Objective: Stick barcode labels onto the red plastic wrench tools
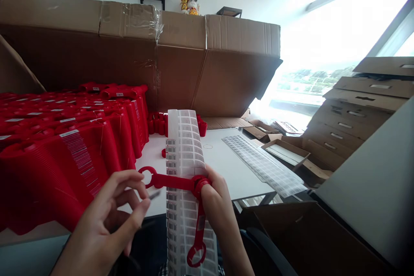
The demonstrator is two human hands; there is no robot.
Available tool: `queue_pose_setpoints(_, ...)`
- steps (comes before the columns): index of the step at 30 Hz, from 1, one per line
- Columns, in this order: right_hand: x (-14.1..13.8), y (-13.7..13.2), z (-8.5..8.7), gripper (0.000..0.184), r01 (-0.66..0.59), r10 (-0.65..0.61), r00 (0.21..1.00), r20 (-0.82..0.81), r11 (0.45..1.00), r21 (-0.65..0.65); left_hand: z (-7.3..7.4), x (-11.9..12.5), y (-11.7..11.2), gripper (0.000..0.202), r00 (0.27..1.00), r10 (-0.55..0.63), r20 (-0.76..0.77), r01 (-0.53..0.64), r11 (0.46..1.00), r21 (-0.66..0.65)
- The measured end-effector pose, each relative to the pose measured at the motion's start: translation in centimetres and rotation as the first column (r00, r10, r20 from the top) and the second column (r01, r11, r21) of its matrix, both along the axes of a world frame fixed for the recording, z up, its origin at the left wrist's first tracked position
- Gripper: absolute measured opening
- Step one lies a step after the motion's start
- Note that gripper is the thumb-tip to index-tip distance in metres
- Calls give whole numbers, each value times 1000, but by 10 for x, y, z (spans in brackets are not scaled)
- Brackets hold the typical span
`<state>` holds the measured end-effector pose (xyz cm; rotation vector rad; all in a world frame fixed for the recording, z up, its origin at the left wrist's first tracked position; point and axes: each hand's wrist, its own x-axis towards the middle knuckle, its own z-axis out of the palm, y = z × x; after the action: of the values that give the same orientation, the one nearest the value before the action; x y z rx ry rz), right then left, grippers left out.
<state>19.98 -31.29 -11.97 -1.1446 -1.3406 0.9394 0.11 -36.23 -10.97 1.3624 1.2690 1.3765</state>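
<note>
Left fingers (135, 220) — pinched round one grey slip (155, 195); right fingers (210, 197) — tight on two red ring-ended arms (174, 182).

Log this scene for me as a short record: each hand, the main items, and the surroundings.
Left hand: thumb and fingertips drawn close, a small blurred sliver at them
Right hand: gripping a red ring-ended piece, one arm pointing left, another down
Behind the piece: label sheet with barcodes along its left edge
Left side: stacked red pieces bearing white labels
Table, right: another sheet lying flat
Far right: stacked cardboard boxes
Unclear: what the sliver is
</note>
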Motion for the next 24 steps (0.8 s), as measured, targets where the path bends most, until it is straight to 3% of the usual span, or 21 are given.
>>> queue_pose_setpoints(2,-4,-3,0,14,4,-4,1000,12,1000,20,0,6,0,46,997,-75,24,77,992,-104)
queue_pose_setpoints(4,-7,-6,1,15,10,-11,1000,20,999,34,0,11,4,48,996,-80,45,85,989,-123)
queue_pose_setpoints(10,-14,-10,4,16,-33,33,999,13,999,19,-4,11,14,44,999,-33,30,36,995,-90)
queue_pose_setpoints(24,-17,-9,-7,15,31,-40,995,93,995,96,-10,13,24,43,1000,-13,13,14,999,-47)
